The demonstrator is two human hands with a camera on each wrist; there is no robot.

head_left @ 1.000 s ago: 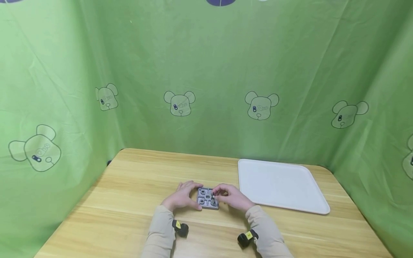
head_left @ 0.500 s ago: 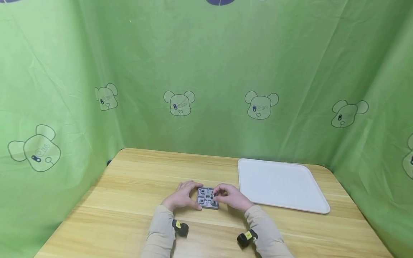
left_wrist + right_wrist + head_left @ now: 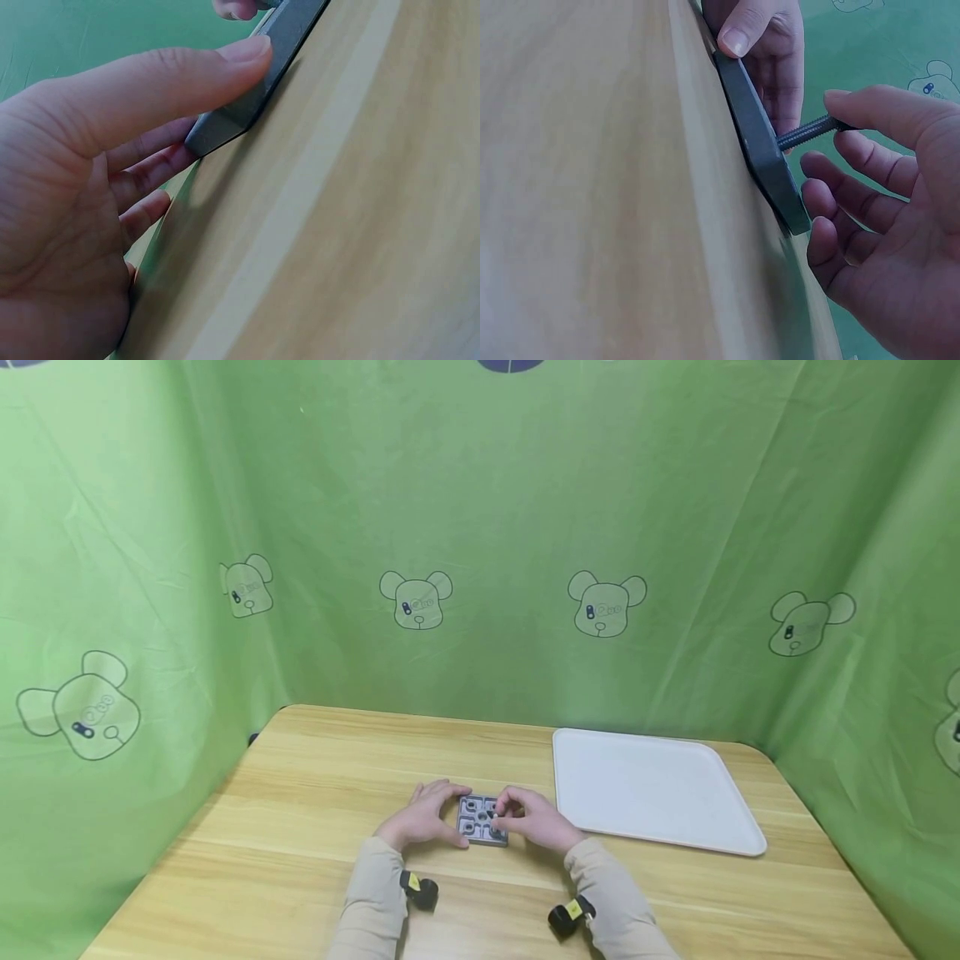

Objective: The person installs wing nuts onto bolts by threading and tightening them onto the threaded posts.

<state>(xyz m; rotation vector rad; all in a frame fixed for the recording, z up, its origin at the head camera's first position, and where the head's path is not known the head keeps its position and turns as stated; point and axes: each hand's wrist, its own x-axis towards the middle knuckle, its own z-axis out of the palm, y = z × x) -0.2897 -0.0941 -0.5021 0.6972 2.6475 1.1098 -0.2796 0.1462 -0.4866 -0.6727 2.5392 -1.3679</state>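
Observation:
A grey square plate [image 3: 474, 817] with several round recesses lies flat on the table. My left hand [image 3: 422, 820] grips its left side, with the thumb at the near corner and the fingers at the far one. In the right wrist view, a dark threaded screw [image 3: 806, 134] stands out from the plate's upper face. My right hand [image 3: 538, 822] pinches the screw's top end between thumb and index finger, the other fingers curled loosely beside the plate's edge. The screw's lower end is hidden in the plate.
A white tray [image 3: 652, 789] lies at the back right of the wooden table [image 3: 337, 752], close beyond my right hand. A green curtain [image 3: 495, 510] with bear-head prints encloses the table's back and sides.
My right thumb and fingers have shifted slightly on the screw, and the right wrist has moved a little to the left. The left hand and the plate stay in place.

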